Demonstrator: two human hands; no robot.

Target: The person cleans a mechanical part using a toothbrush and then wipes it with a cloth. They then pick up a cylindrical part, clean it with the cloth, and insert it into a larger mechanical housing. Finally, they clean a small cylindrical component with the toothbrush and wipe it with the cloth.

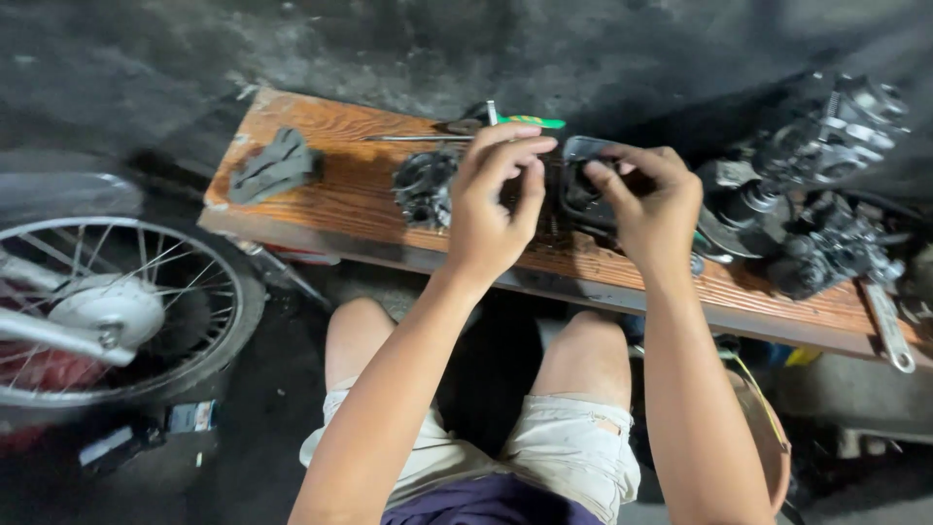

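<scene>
At the far left, a spoked wheel (107, 311) stood beside the wooden board (330, 194), well apart from the work. A grey rag (275, 165) lay on the board's left end, clear of my hands. Further right, a dark round engine part (426, 187) sat just beside my left hand (491, 209).

My left hand had its fingers curled narrow, thumb and fingertips pinched toward the black cover part (581, 180); whether they gripped something small I could not tell. My right hand (653, 204) held that cover by its edge, fingers closed around it, just above the board's middle.

In my judgement, the step called for steady support from the right hand while the left worked with light, square pressure, wrists kept low.

A green-handled screwdriver (515, 122) lay behind my left fingertips, near enough to be knocked. At right, a carburettor assembly (826, 185) crowded the board, and a wrench (889, 326) lay along its right edge, limiting room for the right elbow.
</scene>
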